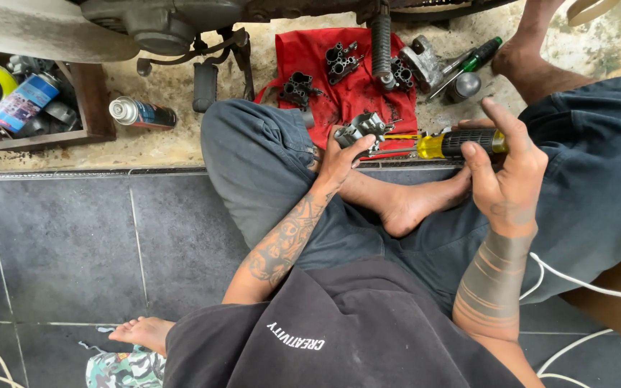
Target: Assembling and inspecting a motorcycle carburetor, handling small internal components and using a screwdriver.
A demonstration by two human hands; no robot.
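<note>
While the person sits cross-legged on the floor, here is the scene, line by line.

Left hand: the left hand (339,159) has its fingers (363,146) wrapped round a small grey metal engine part (359,129), gripping it just above the left knee.

Engine part: it sits in that hand, at the near edge of the red cloth (346,79), close to the screwdriver's tip.

Right hand: the right hand (506,172) is clamped on a screwdriver (454,144), thumb and curled fingers round the black-and-yellow handle, forefinger lifted and pointing away.

Screwdriver: it lies level, the yellow end towards the part, and a thin shaft runs left to it; whether the tip touches the metal, I cannot tell.

Red cloth: spread on the gritty floor (174,147) beyond the knees, carrying several dark cast parts (342,60).

Beside the cloth: a green-handled screwdriver (477,56) and a grey metal housing (424,63) lie at its right edge, near a bare foot (522,50).

Spray can: a spray can (141,113) lies on its side, left of the knee, well apart from both hands.

Wooden box: a wooden box (91,108) at far left holds a yellow-rimmed tin and other cans.

Overhead: the underside of a motorcycle (174,25) runs along the top, a ribbed black footpeg (381,43) hanging down over the cloth.

Near side: dark floor tiles (66,244) on the left, white cable (583,284) on the right.
</note>
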